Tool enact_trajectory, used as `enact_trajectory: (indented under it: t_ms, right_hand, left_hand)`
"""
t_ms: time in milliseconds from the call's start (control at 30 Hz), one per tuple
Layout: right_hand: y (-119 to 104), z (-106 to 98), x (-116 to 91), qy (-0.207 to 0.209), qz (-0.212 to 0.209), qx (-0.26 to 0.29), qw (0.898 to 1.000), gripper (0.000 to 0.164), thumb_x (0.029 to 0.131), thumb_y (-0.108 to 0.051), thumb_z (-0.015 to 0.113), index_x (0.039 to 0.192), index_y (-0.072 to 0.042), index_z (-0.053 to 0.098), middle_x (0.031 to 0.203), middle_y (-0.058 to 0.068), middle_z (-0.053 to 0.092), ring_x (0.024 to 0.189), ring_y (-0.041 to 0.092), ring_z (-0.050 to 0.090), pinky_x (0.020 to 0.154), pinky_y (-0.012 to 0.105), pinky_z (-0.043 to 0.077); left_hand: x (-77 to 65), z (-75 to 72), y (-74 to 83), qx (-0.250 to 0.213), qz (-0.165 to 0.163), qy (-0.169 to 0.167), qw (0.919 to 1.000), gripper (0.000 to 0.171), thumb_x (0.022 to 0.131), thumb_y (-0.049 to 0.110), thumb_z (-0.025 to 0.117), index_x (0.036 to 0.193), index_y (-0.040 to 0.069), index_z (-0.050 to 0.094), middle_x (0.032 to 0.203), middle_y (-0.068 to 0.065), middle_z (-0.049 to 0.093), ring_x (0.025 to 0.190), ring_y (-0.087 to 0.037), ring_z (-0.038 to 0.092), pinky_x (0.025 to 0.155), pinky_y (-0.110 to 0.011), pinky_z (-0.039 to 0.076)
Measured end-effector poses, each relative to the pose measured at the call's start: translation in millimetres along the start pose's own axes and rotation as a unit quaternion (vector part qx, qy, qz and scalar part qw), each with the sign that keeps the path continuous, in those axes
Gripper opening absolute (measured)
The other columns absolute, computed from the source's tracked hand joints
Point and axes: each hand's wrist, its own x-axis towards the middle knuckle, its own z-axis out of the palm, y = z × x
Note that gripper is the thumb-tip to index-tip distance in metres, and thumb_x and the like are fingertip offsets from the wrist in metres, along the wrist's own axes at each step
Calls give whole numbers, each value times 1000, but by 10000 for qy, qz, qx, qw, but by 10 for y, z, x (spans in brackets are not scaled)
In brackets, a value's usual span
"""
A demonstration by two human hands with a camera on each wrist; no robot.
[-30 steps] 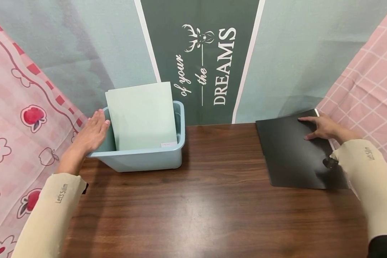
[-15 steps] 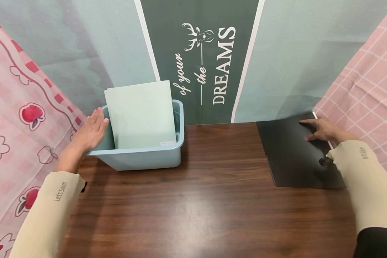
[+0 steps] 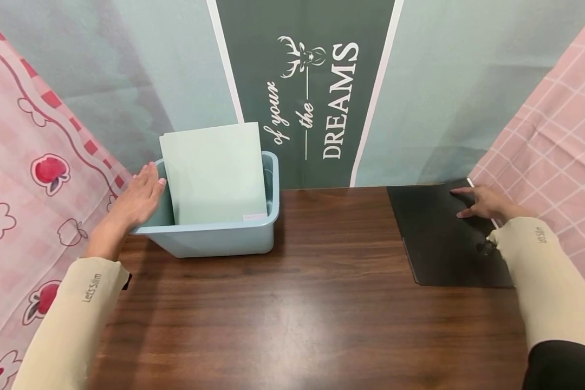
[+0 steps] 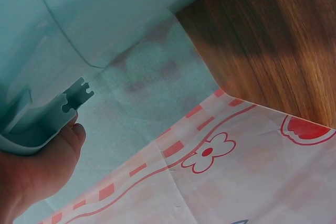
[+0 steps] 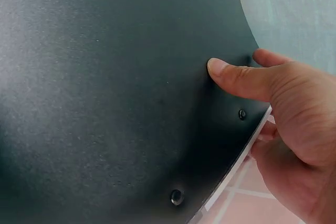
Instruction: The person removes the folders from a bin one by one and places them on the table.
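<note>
At the left, my left hand (image 3: 140, 196) grips the side rim of a light-blue plastic bin (image 3: 224, 242). In the left wrist view, part of the left hand (image 4: 50, 169) shows under the bin's rim (image 4: 39, 132). A pale-green folder (image 3: 214, 176) with a small white label leans upright inside the bin. A black folder (image 3: 431, 233) lies at the right by the back wall. My right hand (image 3: 488, 205) pinches its right edge, which has a white strip. In the right wrist view, the thumb is on the black cover and other fingers are under the edge; two round rivets show.
The brown wood-grain table (image 3: 292, 319) spans the front and the space between bin and black folder. A printed cloth (image 3: 304, 97) hangs behind. Pink cloths (image 3: 560, 124) close off both sides, near each hand.
My right hand has moved slightly left and toward me with the black folder's edge, and the folder lies flatter. My left hand, the bin and the green folder have stayed put.
</note>
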Motion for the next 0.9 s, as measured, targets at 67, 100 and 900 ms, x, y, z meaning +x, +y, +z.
enact_trajectory:
  t_ms: [67,100,900]
  right_hand:
    - [-11,16,5,39,-7,23,10000,80,79,-10,89,146,11,52,63,6,49,54,14,30,54,31,36]
    - [-17,23,8,52,-27,34,10000,79,79,-10,89,145,12,52,63,10,50,55,16,30,54,32,36]
    - [-124,-34,-32,978,-1012,-1059,9844,75,71,-11,92,131,17,57,123,51,56,115,65,56,93,70,49]
  left_hand:
    - [3,-4,2,0,-11,14,10000,74,115,44,8,161,-10,-14,171,-32,-13,160,-47,-13,130,-58,-8]
    - [2,-5,2,3,-21,12,10000,74,115,44,8,161,-9,-14,171,-32,-13,160,-46,-13,130,-58,-8]
    - [2,9,11,124,-7,-73,9999,74,115,44,6,161,-11,-13,170,-34,-12,160,-49,-12,130,-59,-6]
